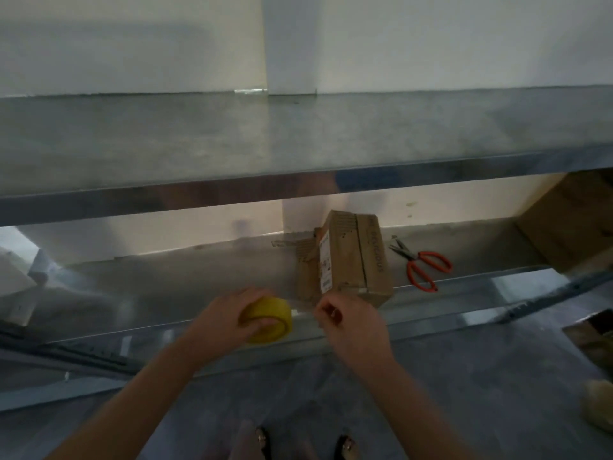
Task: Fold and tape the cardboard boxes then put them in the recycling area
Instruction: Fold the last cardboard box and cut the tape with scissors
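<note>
Head view: we see a smooth yellow tape roll [270,322] gripped by our left hand [229,318], while our right hand [356,325] pinches a thin, clear tape strip [302,313] running from the roll. Just beyond the right hand, on the dull grey metal shelf [185,283], sits the closed, rectangular cardboard box [353,260], with a white label on its left face. Orange-handled scissors [424,267] lie to its right.

Storeroom or stock area. Shown by: grey metal shelving [298,141] in two tiers, which stood against a blank white wall [132,44]; a grey hard floor [464,376] below; a small brown cardboard box [351,257] with a shipping label, on the lower shelf [199,277]; a larger carton [570,220] at that shelf's right end; orange-handled scissors [428,267] that lay beside the small box; a roll of yellow tape [268,320], held at the front edge.
</note>
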### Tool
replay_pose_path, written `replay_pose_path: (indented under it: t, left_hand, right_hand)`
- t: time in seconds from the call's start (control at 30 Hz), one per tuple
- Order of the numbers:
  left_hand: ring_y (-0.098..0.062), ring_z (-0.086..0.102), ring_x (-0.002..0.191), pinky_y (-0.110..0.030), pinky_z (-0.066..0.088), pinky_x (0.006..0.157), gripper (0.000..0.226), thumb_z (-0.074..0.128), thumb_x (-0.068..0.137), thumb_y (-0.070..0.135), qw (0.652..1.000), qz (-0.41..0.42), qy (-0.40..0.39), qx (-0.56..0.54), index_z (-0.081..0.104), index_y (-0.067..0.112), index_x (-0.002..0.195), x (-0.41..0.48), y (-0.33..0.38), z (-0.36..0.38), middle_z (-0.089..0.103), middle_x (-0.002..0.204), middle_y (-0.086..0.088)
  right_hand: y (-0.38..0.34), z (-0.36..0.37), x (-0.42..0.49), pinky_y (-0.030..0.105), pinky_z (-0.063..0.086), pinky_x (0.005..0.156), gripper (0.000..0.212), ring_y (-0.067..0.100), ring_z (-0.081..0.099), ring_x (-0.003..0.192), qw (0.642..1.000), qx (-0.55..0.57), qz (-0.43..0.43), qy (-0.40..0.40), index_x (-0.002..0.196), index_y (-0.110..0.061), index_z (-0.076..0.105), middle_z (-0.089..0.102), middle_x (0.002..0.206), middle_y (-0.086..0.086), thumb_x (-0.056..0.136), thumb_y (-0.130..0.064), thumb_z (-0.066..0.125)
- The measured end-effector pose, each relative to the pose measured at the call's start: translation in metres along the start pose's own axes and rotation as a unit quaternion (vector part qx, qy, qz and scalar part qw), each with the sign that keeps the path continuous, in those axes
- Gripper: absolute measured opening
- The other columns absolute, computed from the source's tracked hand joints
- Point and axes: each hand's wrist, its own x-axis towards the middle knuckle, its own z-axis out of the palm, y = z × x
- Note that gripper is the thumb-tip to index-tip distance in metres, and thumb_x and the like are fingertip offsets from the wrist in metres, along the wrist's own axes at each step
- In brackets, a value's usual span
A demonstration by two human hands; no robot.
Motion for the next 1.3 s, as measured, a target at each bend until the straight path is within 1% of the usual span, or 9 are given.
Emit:
replay_pose_path:
  t: [0.1,0.27,0.4,0.5,0.63,0.8,0.93,1.13,1.3]
  left_hand:
    - [0.002,0.058,0.092,-0.001,0.036,0.080,0.046,0.068,0.072,0.054,1.000,-0.005,0.008,0.028,0.066,0.029,0.111,0.017,0.031,0.003,0.062,0.105,0.021]
    - [-0.001,0.063,0.090,-0.018,0.049,0.077,0.030,0.074,0.074,0.049,0.995,-0.067,0.018,-0.067,0.065,0.040,0.100,0.029,0.063,0.019,0.068,0.096,0.017]
    - [0.002,0.061,0.090,-0.025,0.051,0.080,0.031,0.080,0.074,0.036,0.995,-0.082,0.039,-0.046,0.064,0.041,0.100,0.032,0.073,0.032,0.067,0.096,0.018]
    - [0.003,0.061,0.091,-0.028,0.052,0.082,0.036,0.080,0.068,0.049,0.993,-0.102,0.042,-0.039,0.065,0.042,0.101,0.032,0.073,0.028,0.067,0.098,0.020]
    - [-0.007,0.061,0.097,-0.031,0.053,0.079,0.043,0.075,0.063,0.058,0.990,-0.116,0.016,-0.076,0.063,0.043,0.101,0.037,0.073,0.026,0.065,0.101,0.019]
    - [0.000,0.058,0.087,-0.024,0.048,0.073,0.032,0.080,0.067,0.052,0.989,-0.130,0.029,0.068,0.066,0.037,0.091,0.050,0.065,0.027,0.063,0.093,0.021]
    - [-0.005,0.055,0.091,-0.029,0.047,0.079,0.036,0.080,0.065,0.057,0.985,-0.142,-0.002,0.101,0.065,0.043,0.095,0.066,0.062,0.031,0.060,0.098,0.020]
    - [-0.010,0.055,0.096,-0.037,0.049,0.088,0.044,0.076,0.065,0.064,0.976,-0.172,-0.034,0.129,0.063,0.044,0.102,0.084,0.048,0.040,0.060,0.105,0.015]
    - [-0.010,0.055,0.095,-0.032,0.046,0.086,0.038,0.080,0.065,0.057,0.979,-0.173,-0.033,0.105,0.066,0.039,0.096,0.091,0.032,0.047,0.060,0.100,0.013]
  right_hand:
    - [0.018,-0.039,-0.001,0.015,0.043,0.062,0.010,0.000,0.056,0.069,1.000,0.018,0.013,-0.007,0.082,-0.032,0.063,0.059,0.073,-0.019,0.089,-0.038,0.065]
    - [0.062,-0.084,0.003,0.022,0.042,0.065,0.012,0.001,0.056,0.071,0.997,0.056,0.035,-0.029,0.078,-0.033,0.065,0.063,0.075,-0.015,0.089,-0.037,0.068]
    - [0.087,-0.107,0.007,0.012,0.032,0.059,0.023,-0.009,0.054,0.073,0.999,0.045,0.018,-0.018,0.068,-0.040,0.058,0.059,0.072,-0.022,0.088,-0.035,0.067]
    - [0.104,-0.113,0.007,0.010,0.031,0.057,0.026,-0.014,0.052,0.072,0.998,0.047,0.032,-0.029,0.066,-0.043,0.056,0.056,0.068,-0.026,0.087,-0.036,0.068]
    - [0.127,-0.117,0.014,0.002,0.036,0.061,0.022,-0.015,0.054,0.068,0.981,0.164,0.091,-0.057,0.067,-0.034,0.065,0.061,0.062,-0.022,0.085,-0.025,0.073]
    - [0.142,-0.113,0.022,0.001,0.036,0.063,0.014,-0.015,0.055,0.070,0.980,0.166,0.098,-0.055,0.071,-0.030,0.069,0.065,0.072,-0.015,0.084,-0.025,0.074]
    - [0.155,-0.102,0.027,0.014,0.035,0.060,0.017,-0.004,0.057,0.070,0.976,0.159,0.135,-0.061,0.069,-0.032,0.068,0.064,0.069,-0.015,0.084,-0.030,0.073]
    - [0.170,-0.081,0.040,0.032,0.048,0.087,0.010,0.012,0.066,0.091,0.961,0.181,0.186,-0.093,0.073,-0.023,0.073,0.074,0.087,-0.005,0.083,-0.027,0.075]
    - [0.171,-0.058,0.050,0.030,0.047,0.082,0.017,0.012,0.066,0.090,0.944,0.232,0.212,-0.094,0.068,-0.030,0.071,0.073,0.079,-0.010,0.085,-0.028,0.071]
